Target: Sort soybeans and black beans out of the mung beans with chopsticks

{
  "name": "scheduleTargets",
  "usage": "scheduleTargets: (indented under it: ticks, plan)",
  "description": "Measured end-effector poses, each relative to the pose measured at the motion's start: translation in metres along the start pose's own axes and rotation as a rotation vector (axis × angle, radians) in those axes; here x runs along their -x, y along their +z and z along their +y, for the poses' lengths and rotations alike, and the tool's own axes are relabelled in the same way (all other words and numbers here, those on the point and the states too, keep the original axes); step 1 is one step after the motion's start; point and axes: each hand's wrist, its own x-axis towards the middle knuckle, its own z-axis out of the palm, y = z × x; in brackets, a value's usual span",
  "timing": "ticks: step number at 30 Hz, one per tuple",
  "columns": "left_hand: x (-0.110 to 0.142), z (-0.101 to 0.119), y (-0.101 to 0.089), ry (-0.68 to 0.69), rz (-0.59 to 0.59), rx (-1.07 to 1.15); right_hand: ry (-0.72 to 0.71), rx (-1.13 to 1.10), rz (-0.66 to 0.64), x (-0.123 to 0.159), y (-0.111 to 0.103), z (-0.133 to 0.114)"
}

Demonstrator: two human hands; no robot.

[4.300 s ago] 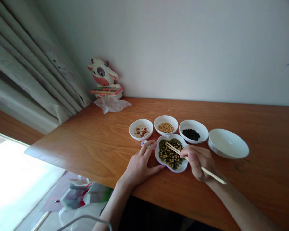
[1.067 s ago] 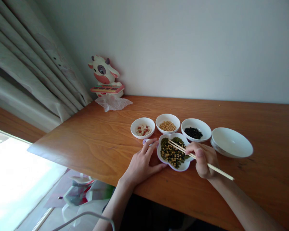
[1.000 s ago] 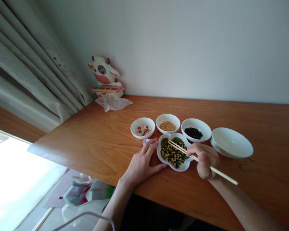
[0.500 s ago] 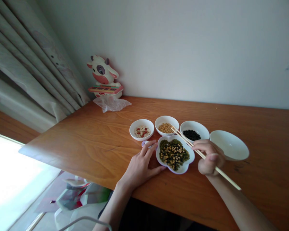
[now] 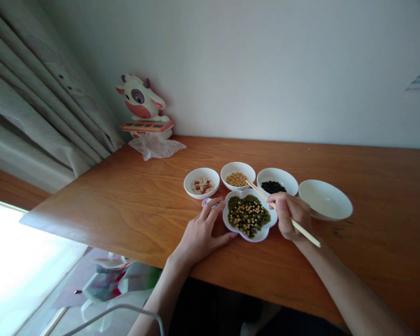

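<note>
My right hand (image 5: 292, 215) is closed around a pair of wooden chopsticks (image 5: 303, 231). Their tips reach into a round white bowl (image 5: 238, 165) of yellow beans (image 5: 236, 179), at its near right side. Nearer to me sits a flower-shaped white dish (image 5: 254, 237) with a purple rim, filled with green, black and yellow beans (image 5: 248, 214) mixed together. My left hand (image 5: 205, 233) grips the dish's left side, fingers at the upper edge and thumb by the lower edge. Whether a bean is between the chopstick tips is too small to tell.
A bowl of pale and reddish pieces (image 5: 202, 185) is on the left. Right of the yellow beans are a bowl of black beans (image 5: 273, 186) and another white bowl (image 5: 325, 199). A cow toy piano (image 5: 143, 109) and clear plastic bag (image 5: 157, 147) sit at the back left.
The view has shifted slightly. My right hand has turned and come a little left, swinging the chopsticks' rear ends inward. Their tips stay at the yellow beans; my left hand keeps its place.
</note>
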Motion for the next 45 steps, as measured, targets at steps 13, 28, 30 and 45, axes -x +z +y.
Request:
scheduleTargets:
  ticks: [13,28,30,45]
  plan:
    - [0.001,0.000,0.000,0.018,0.019,0.000,-0.058,0.124,-0.047,0.003,0.000,-0.001]
    - [0.003,-0.002,0.002,0.047,0.036,0.006,-0.036,0.092,0.104,0.025,-0.001,-0.007]
    - [0.003,-0.002,0.002,0.047,0.037,0.011,-0.017,0.079,0.115,0.031,-0.001,-0.012]
    - [0.002,-0.002,0.002,0.027,0.009,0.012,0.088,-0.028,0.093,0.049,0.004,-0.031]
